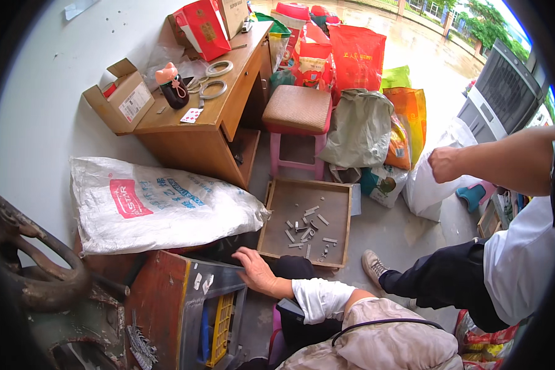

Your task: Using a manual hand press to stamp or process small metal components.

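My left hand (259,271) reaches leftward from a white sleeve, its fingers spread and slightly bent. It hovers at or rests on the grey upper edge of a worn red-sided cabinet (157,296); contact is hard to tell. Nothing shows in its fingers. Just beyond it, a shallow wooden tray (348,237) lies on the floor with several small metal strips (324,219) and ring-like pieces scattered inside. Left of the tray, a large white woven sack (160,216) lies on its side. My right hand is out of view.
At right, another person's closed hand (444,164) is by a white plastic bag (428,185); their shoe (373,266) stands near the tray. Beyond are a stool (297,110), a wooden desk (179,131) and red bags (357,58). Dark metal machinery (49,277) fills the lower left.
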The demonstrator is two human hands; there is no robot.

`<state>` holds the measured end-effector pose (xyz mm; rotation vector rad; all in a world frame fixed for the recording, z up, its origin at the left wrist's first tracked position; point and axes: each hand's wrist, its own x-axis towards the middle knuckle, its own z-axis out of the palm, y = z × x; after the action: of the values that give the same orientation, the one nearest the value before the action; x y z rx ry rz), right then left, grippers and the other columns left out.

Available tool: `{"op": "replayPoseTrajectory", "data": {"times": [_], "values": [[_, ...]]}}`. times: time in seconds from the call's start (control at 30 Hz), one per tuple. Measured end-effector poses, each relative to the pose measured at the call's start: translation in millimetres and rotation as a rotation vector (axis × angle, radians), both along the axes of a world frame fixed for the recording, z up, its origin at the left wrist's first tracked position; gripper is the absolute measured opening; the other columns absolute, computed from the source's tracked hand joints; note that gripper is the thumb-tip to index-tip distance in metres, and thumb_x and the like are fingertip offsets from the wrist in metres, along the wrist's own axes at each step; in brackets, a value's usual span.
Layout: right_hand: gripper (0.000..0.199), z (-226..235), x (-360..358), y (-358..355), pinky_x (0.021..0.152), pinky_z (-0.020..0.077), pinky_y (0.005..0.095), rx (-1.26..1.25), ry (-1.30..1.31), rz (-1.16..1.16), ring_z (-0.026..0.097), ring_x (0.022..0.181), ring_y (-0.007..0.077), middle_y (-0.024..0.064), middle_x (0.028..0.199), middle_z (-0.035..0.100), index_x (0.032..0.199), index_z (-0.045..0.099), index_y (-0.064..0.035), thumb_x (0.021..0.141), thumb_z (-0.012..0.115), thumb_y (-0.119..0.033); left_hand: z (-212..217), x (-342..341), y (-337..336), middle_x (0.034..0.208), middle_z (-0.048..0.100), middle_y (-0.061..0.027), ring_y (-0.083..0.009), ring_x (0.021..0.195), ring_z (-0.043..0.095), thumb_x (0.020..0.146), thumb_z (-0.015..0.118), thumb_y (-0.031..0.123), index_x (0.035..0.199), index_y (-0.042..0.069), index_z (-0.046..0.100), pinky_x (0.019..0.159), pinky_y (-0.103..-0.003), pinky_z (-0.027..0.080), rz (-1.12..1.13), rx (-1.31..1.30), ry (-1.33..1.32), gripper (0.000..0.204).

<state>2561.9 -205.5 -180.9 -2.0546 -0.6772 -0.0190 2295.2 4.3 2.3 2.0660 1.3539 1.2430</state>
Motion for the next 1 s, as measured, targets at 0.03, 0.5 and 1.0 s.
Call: {"op": "replayPoseTrajectory", "data": {"times": [0.03,0.5,1.0], "values": [[0.061,8,9,4,0.091,0.0355,0.0393,0.030,-0.072,-0.081,0.039,0.112,0.0330,0.0141,0.120,0.039,0.119,0.039,-0.0071,0.065,0.067,-0.008,-3,-2,3,0.103,0.058,-0.0242,-0.0313,0.091,0.056,0.089,0.050,0.024,0.106,-0.009,0.055,0.082,-0.033,0.043,0.008,0.002,0.013,0.038],[0.083,47,77,95,0.093,0.0245,0.0476,-0.049,-0.191,-0.107,0.031,0.119,0.0308,0.0111,0.128,0.035,0.128,0.033,-0.0115,0.056,0.073,-0.020,-3,6,0,0.098,0.059,-0.0247,-0.0333,0.089,0.057,0.089,0.050,0.026,0.103,-0.007,0.057,0.079,-0.034,0.044,0.035,0.070,0.129,0.037],[0.039,81,133,106,0.083,0.0439,0.0297,0.488,0.134,-0.043,0.059,0.095,0.0254,0.0158,0.103,0.061,0.108,0.056,-0.0044,0.070,0.050,0.004,3,9,-9,0.096,0.060,-0.0241,-0.0344,0.087,0.058,0.088,0.051,0.028,0.103,-0.007,0.058,0.077,-0.034,0.045,0.092,0.116,0.223,0.038]]}}
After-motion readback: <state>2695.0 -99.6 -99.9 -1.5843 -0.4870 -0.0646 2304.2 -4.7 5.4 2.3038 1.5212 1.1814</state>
